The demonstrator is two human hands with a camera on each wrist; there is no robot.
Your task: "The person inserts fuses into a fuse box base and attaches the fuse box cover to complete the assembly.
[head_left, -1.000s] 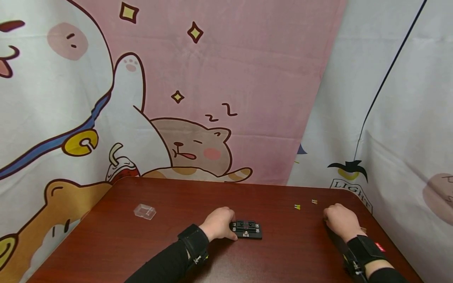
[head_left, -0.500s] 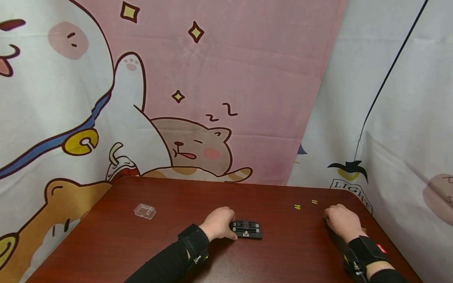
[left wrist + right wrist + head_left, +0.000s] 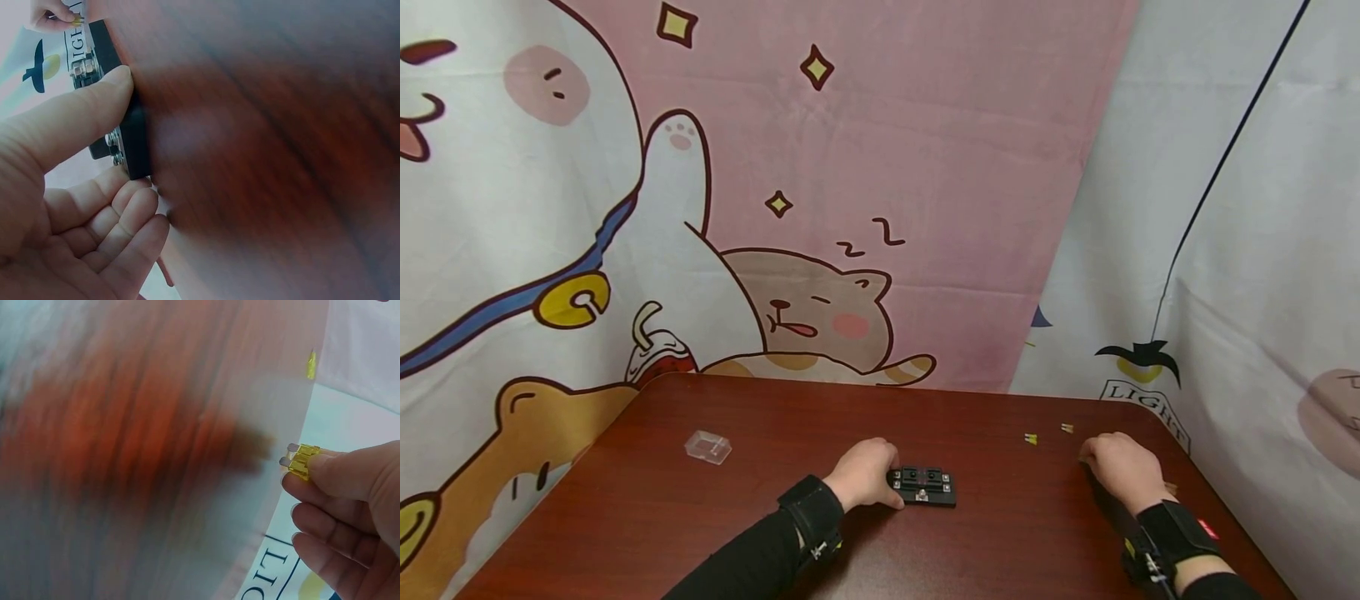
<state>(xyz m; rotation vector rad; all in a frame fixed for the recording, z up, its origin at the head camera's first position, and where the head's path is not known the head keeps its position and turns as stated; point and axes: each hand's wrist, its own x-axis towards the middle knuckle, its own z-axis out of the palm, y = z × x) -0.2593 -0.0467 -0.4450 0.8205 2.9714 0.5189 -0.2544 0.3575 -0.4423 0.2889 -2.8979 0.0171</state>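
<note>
Black fuse block (image 3: 921, 487) with metal screw terminals: one, right of middle on the brown table (image 3: 992, 554), well in from its side edges. Left hand (image 3: 863, 475): we find it gripping the block's left end, thumb against the near side, other fingers curled; what the farthest fingertips touch is hidden. Yellow blade fuse (image 3: 300, 462): one, pinched by the right hand (image 3: 1123, 471) near the table's right edge, thumb and index closed on its body, remaining fingers loosely bent, two metal prongs bare. Loose small fuses, toward the far right corner: one yellow (image 3: 1031, 439), one pale (image 3: 1067, 428). Clear plastic box (image 3: 707, 447): one, near the far left corner. Red tag (image 3: 1207, 529): one, by the right edge. Risks, in our judgement: a slackening pinch could twist or drop so small a fuse; a push on the block's unheld right end could swivel it; a low right wrist could sweep the loose fuses off.
</note>
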